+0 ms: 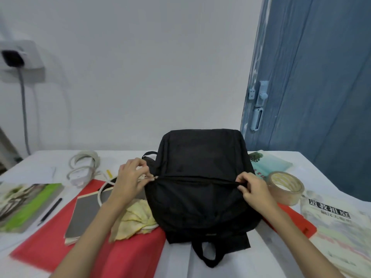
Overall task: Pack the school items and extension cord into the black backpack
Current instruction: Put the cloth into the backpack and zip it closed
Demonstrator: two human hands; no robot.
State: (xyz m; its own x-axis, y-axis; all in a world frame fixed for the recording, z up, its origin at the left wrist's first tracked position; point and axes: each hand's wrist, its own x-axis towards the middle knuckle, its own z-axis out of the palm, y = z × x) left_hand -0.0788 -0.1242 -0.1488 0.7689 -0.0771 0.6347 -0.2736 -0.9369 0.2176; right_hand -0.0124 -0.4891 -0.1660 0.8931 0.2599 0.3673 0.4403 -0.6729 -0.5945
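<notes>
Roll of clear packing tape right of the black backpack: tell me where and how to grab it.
Grip the roll of clear packing tape by its ring wall from above, thumb inside the open core, fingers outside. It lies flat, hole facing up.

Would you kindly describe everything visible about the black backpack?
The black backpack is plain, of matte fabric, and lies flat mid-table with its carry loop toward the camera. Its cross zipper looks closed. The left hand pinches the metal zipper pull; the right hand pinches the fabric at the zipper's other end. It partly overlies a red folder.
</notes>
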